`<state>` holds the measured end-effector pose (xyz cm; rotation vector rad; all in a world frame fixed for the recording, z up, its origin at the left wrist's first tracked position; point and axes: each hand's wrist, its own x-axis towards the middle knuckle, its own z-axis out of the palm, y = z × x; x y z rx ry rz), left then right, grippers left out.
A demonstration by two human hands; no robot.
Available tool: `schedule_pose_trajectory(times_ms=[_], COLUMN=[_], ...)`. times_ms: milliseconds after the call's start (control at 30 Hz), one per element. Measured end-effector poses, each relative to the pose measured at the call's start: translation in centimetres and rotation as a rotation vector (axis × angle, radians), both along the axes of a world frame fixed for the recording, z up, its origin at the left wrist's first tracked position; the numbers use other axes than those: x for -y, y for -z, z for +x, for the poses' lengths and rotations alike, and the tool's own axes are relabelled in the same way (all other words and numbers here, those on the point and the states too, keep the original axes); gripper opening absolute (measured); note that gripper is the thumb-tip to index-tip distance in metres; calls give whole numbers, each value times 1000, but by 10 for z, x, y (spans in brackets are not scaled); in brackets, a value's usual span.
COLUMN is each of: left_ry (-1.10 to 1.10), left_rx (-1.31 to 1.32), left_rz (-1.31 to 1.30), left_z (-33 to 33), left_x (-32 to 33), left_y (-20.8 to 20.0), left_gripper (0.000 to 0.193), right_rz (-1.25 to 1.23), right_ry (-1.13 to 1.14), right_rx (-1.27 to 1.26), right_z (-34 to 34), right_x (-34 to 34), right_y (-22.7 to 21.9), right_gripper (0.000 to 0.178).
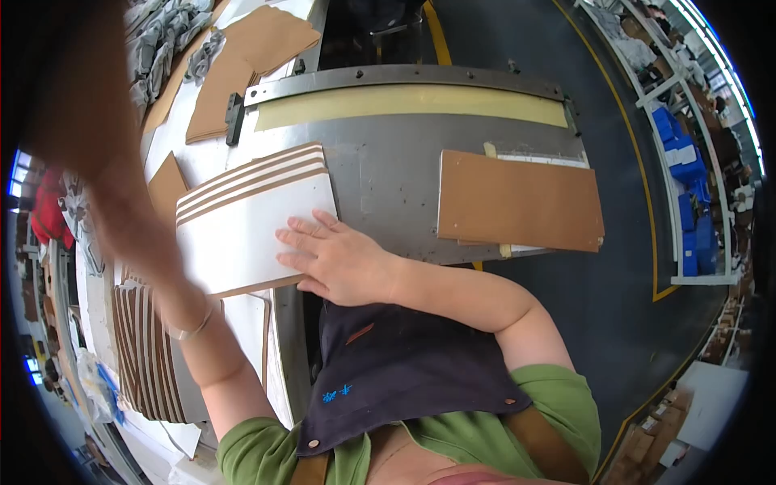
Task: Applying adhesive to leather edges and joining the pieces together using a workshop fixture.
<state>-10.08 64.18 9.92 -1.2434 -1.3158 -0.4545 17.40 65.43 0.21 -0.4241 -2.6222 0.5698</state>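
Note:
My right hand [343,259] lies with its fingers spread on the top white sheet [242,230] of a fanned stack, near its right edge. The stacked sheets are white with brown edges, overlapping in steps at the far side. Close to the camera at the upper left is my raised left hand [101,133], dark and blurred, its fingers not readable; a thin band circles that wrist. It hides part of the table behind it. To the right, a brown rectangular board stack [521,200] rests on the metal plate, white sheets showing beneath its edge.
A metal bar [404,77] with a yellowish strip below spans the far side of the grey metal plate [388,178]. Brown sheets [259,48] and grey cloth-like pieces [166,36] lie far left. More brown-edged sheets [145,356] stand near left. Shelving with blue bins [687,162] is at right.

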Motion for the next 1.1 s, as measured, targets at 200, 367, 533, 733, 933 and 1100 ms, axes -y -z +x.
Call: schedule_pose_trajectory(times_ms=[200,367,533,733,933,1100], left_ry=[759,608,307,502,446,467], left_rx=[428,234,389,312,359,379], left_rz=[-1042,-1127,-1556,-1103,-1180,-1187], left_z=[233,226,223,210,213,212], left_x=[-117,-131,-125,-121,-123,-125], left_y=[69,79,37,80,77,73], left_gripper=[48,59,53,57,60,62], right_rz=[-502,-410,140,164,282,254], right_ry=[-387,348,673,669,681,704], right_rx=[362,206,422,440,359,381], right_z=[55,140,180,182,183,182], right_x=[-19,-97,-138,-151,-163,-162], right_y=[-70,-85,-39,-17,0,-7], right_gripper=[29,25,38,48,47,46])
